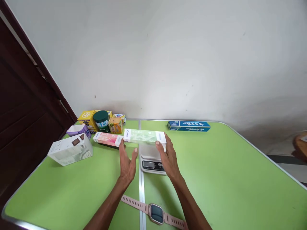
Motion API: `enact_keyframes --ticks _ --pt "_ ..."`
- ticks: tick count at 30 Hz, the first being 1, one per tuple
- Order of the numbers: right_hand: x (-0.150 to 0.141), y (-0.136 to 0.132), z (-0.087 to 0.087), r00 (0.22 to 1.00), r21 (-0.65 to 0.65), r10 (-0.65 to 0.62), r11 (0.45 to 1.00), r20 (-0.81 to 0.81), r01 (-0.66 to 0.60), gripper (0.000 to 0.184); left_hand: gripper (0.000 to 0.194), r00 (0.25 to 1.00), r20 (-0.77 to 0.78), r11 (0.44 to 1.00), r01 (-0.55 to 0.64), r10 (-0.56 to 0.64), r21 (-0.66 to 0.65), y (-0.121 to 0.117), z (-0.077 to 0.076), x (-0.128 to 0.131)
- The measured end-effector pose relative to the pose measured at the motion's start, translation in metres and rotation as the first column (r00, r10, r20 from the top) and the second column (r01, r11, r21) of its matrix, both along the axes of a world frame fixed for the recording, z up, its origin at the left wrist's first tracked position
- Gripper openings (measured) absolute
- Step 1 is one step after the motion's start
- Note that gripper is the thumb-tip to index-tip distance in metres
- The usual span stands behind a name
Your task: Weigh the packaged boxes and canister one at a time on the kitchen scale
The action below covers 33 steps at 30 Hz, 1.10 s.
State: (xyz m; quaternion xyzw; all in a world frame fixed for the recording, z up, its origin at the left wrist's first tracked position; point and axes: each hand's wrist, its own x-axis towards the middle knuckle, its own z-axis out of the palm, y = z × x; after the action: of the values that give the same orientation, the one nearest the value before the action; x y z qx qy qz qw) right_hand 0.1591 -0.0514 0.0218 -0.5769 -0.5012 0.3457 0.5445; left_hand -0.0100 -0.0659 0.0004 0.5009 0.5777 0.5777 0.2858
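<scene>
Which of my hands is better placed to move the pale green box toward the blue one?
Probably your right hand: it grips the pale green box at its right end, nearer the blue box. Your left hand is spread open.

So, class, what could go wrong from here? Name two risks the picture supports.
The right hand grips one end of the green-and-white box over the scale; the box might slip and strike it. The left hand, its fingers close to the pink box, could nudge that aside.
</scene>
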Motion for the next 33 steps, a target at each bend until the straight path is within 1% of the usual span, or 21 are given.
enact_keyframes --ticks 2,4,6,8,9,11,13,15,17,19,21,23,26,28,30,32,33 --pt "0.022 -0.004 -0.015 0.999 -0.030 -0.049 0.998 0.013 0.050 0.091 0.087 0.997 0.006 0.995 0.078 -0.078 -0.065 -0.003 -0.014 0.015" --pt "0.036 -0.005 -0.030 0.997 -0.055 -0.066 0.996 0.036 0.068 0.090 0.085 0.994 0.003 0.988 0.112 -0.112 -0.108 -0.003 -0.025 0.022" --pt "0.043 -0.004 -0.044 0.997 -0.073 -0.052 0.996 0.053 0.055 0.089 0.081 0.993 -0.019 0.985 0.115 -0.118 -0.125 -0.002 -0.033 0.022" --pt "0.046 0.000 -0.056 0.999 -0.087 -0.029 0.996 0.030 0.032 0.087 0.075 0.990 -0.043 0.984 0.126 -0.132 -0.130 -0.001 -0.037 0.017" --pt "0.048 0.003 -0.062 1.000 -0.090 -0.027 0.996 -0.011 0.026 0.087 0.072 0.988 -0.044 0.982 0.139 -0.146 -0.131 -0.001 -0.039 0.013" --pt "0.054 0.009 -0.071 0.981 -0.088 -0.062 0.995 -0.183 0.046 0.088 0.067 0.987 -0.009 0.978 0.158 -0.161 -0.134 0.002 -0.042 0.004" --pt "0.062 0.015 -0.078 0.908 -0.093 -0.135 0.990 -0.397 0.107 0.090 0.069 0.987 0.078 0.979 0.150 -0.140 -0.138 0.006 -0.046 -0.005" --pt "0.070 0.019 -0.082 0.822 -0.099 -0.194 0.981 -0.536 0.167 0.088 0.074 0.975 0.185 0.980 0.146 -0.120 -0.132 0.011 -0.052 -0.011" --pt "0.075 0.020 -0.085 0.786 -0.094 -0.215 0.976 -0.579 0.198 0.081 0.078 0.959 0.257 0.980 0.157 -0.122 -0.119 0.015 -0.057 -0.016" --pt "0.076 0.019 -0.086 0.786 -0.087 -0.219 0.974 -0.579 0.207 0.078 0.078 0.955 0.266 0.980 0.166 -0.132 -0.109 0.017 -0.061 -0.018" --pt "0.075 0.019 -0.086 0.796 -0.084 -0.221 0.974 -0.564 0.211 0.077 0.075 0.963 0.231 0.980 0.168 -0.140 -0.107 0.016 -0.061 -0.018" --pt "0.073 0.018 -0.086 0.808 -0.074 -0.219 0.974 -0.547 0.214 0.076 0.074 0.972 0.188 0.979 0.166 -0.142 -0.118 0.014 -0.058 -0.016" --pt "0.069 0.014 -0.083 0.836 -0.038 -0.200 0.977 -0.511 0.211 0.072 0.082 0.987 0.096 0.980 0.143 -0.131 -0.136 0.008 -0.051 -0.011" --pt "0.065 0.007 -0.078 0.887 -0.018 -0.179 0.982 -0.426 0.190 0.067 0.088 0.992 -0.011 0.985 0.125 -0.127 -0.122 0.004 -0.046 -0.007" --pt "0.057 -0.004 -0.071 0.949 0.010 -0.144 0.988 -0.281 0.153 0.062 0.090 0.984 -0.108 0.986 0.129 -0.140 -0.107 -0.001 -0.042 -0.004" --pt "0.048 -0.015 -0.064 0.980 0.047 -0.110 0.992 -0.165 0.119 0.060 0.086 0.975 -0.149 0.982 0.149 -0.166 -0.120 -0.004 -0.038 -0.001" --pt "0.044 -0.020 -0.060 0.985 0.059 -0.101 0.992 -0.141 0.110 0.060 0.084 0.972 -0.156 0.979 0.158 -0.177 -0.129 -0.005 -0.036 0.001"
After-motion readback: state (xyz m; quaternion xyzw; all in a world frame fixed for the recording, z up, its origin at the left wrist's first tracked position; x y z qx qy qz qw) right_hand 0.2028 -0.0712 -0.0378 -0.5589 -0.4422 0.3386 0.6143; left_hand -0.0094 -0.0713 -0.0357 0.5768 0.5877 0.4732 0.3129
